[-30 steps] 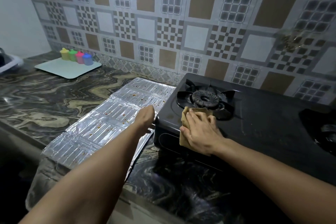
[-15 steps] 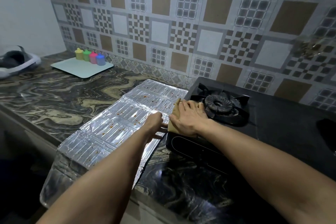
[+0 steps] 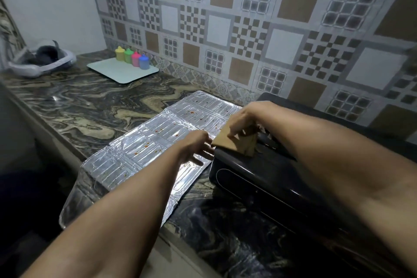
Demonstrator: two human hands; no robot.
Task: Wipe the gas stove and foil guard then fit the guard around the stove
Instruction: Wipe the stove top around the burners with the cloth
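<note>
1. The marbled desk (image 3: 85, 108) runs along a patterned tile wall (image 3: 248, 29), and everything here stands on it.
2. The black gas stove (image 3: 259, 178) sits at the right end of the desk, its back close to the wall.
3. The foil guard (image 3: 135, 151) lies flat and unfolded on the desk just left of the stove, touching its side. It is dotted with orange spatter, and its near corner hangs over the desk edge.
4. A pale tray (image 3: 123, 72) lies farther left by the wall, with four coloured cups (image 3: 132, 57) standing on it. A white tub (image 3: 40, 61) is in the far corner.
5. The right hand (image 3: 246, 119) is curled over the stove's left top corner, fingers pinched on a tan cloth (image 3: 234, 142), which droops against the stove top.
6. The left hand (image 3: 196, 146) rests on the foil beside the stove, fingers loosely spread and holding nothing.
</note>
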